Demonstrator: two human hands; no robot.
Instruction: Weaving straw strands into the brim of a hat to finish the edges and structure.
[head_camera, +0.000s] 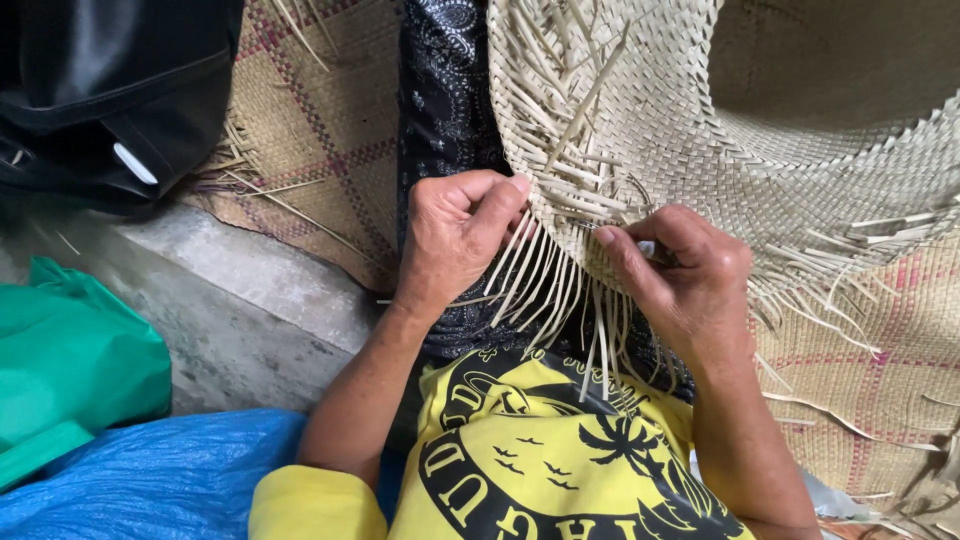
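A pale woven straw hat (760, 130) lies upside down across my lap, its brim edge unfinished with loose straw strips (545, 285) hanging toward me. My left hand (450, 235) pinches several of these strips at the brim edge between thumb and fingers. My right hand (680, 275) grips the brim edge just to the right, thumb pressed on the weave, with a small pale object partly hidden between its fingers. Both hands touch the hat, a few centimetres apart.
A woven mat (320, 130) with pink lines lies under the hat and extends right (870, 380). A black bag (110, 90) sits top left, green cloth (70, 370) and blue plastic sheet (160, 480) lower left, a concrete step (240, 300) between.
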